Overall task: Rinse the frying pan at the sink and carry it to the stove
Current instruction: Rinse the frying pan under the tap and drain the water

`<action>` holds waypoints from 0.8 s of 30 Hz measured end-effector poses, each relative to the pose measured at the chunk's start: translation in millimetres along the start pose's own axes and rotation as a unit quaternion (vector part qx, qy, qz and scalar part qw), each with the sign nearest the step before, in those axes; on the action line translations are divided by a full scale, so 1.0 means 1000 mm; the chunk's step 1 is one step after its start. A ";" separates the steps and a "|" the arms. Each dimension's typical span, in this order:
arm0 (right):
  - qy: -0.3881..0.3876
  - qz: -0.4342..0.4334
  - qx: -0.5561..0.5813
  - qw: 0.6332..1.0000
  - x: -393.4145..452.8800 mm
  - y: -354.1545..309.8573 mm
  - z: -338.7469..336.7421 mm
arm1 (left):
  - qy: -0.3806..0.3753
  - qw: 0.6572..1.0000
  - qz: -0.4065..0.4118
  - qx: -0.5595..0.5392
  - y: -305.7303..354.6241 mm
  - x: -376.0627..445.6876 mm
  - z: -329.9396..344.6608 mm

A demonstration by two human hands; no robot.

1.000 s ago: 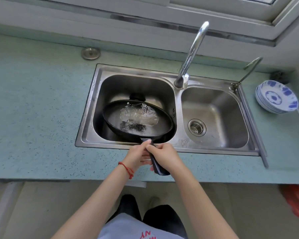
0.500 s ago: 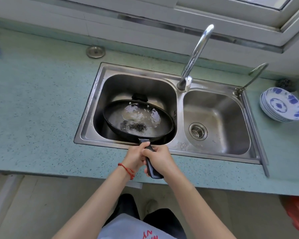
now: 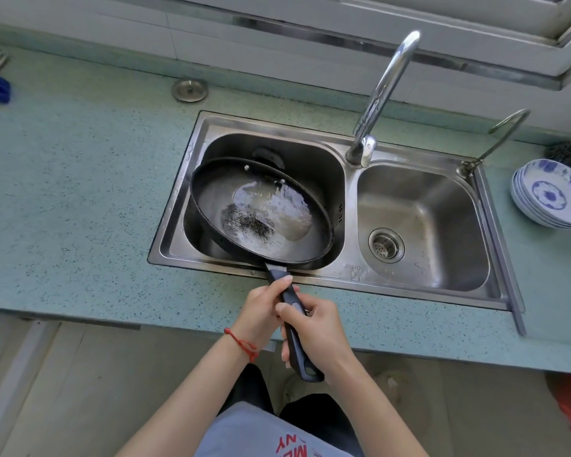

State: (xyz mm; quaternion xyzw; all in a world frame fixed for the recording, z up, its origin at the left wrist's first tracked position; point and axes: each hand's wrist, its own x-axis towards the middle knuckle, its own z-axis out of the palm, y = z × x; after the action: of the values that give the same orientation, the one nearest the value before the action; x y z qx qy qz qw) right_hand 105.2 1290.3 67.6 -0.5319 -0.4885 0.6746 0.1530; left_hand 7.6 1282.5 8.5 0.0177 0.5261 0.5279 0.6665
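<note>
Head view: speckled green countertop [image 3: 80, 192] around steel sink [image 3: 419, 285].

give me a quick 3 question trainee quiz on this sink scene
1. True or false: the frying pan is held over the right basin.
2. Which hands grip the pan handle? A) left only B) right only C) both
3. Fill in: the stack of blue and white bowls sits on the counter to the ____ of the sink.

Key: 1 false, it is over the left basin. 2 C, left hand and right hand. 3 right.
</note>
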 end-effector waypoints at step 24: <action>-0.083 -0.060 0.216 0.971 -0.011 0.014 -0.006 | 0.019 0.997 0.075 0.028 0.013 -0.019 0.024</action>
State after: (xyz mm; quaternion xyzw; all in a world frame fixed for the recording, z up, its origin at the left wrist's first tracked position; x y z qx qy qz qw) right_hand 118.7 1279.0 62.6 -0.3979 -0.3733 0.7954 0.2638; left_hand 18.3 1287.0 39.8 0.0650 0.5506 0.5618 0.6141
